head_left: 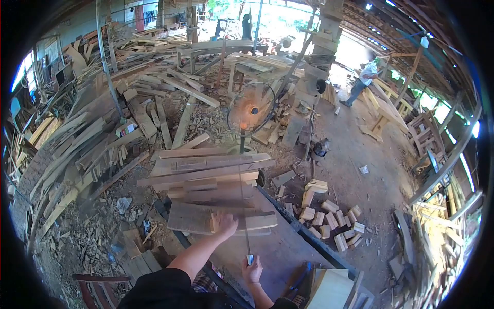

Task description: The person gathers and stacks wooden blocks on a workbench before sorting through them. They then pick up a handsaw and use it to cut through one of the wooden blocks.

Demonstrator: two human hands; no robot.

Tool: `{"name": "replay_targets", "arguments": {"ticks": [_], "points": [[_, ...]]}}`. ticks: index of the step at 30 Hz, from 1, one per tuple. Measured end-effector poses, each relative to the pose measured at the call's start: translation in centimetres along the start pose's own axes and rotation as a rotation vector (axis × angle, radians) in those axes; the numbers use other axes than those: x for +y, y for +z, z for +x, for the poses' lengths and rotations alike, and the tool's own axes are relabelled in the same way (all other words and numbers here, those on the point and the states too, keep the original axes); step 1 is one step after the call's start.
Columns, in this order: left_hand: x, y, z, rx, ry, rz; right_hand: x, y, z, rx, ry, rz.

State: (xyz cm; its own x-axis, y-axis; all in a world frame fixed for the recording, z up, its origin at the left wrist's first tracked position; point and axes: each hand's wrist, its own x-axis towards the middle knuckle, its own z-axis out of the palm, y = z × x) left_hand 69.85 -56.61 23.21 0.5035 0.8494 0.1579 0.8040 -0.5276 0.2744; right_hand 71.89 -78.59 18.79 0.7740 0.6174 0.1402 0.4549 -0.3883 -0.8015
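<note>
Hands apart: right hand clamped on a tape measure at the near side of the worktop, blade running out across the wood; left hand on the near plank, blurred, can't tell if the fingers grip it. Plank lies on the worktop, nearest of a row of boards, fan just beyond. Wood blocks piled on the floor to the right, another person well apart farther back.
</note>
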Motion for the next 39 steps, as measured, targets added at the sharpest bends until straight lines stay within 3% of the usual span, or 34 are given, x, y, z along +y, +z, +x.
{"name": "replay_targets", "arguments": {"ticks": [6, 15, 39], "points": [[0.5, -0.3, -0.3, 0.168, 0.007, -0.053, 0.1, 0.2, 0.0, 0.037, -0.013, 0.024], [0.7, -1.5, 0.0, 0.026, -0.032, -0.098, 0.2, 0.2, 0.1, 0.041, -0.017, 0.013], [0.6, -0.7, -0.3, 0.172, 0.007, -0.043, -0.3, 0.1, 0.0, 0.043, 0.001, 0.027]]}}
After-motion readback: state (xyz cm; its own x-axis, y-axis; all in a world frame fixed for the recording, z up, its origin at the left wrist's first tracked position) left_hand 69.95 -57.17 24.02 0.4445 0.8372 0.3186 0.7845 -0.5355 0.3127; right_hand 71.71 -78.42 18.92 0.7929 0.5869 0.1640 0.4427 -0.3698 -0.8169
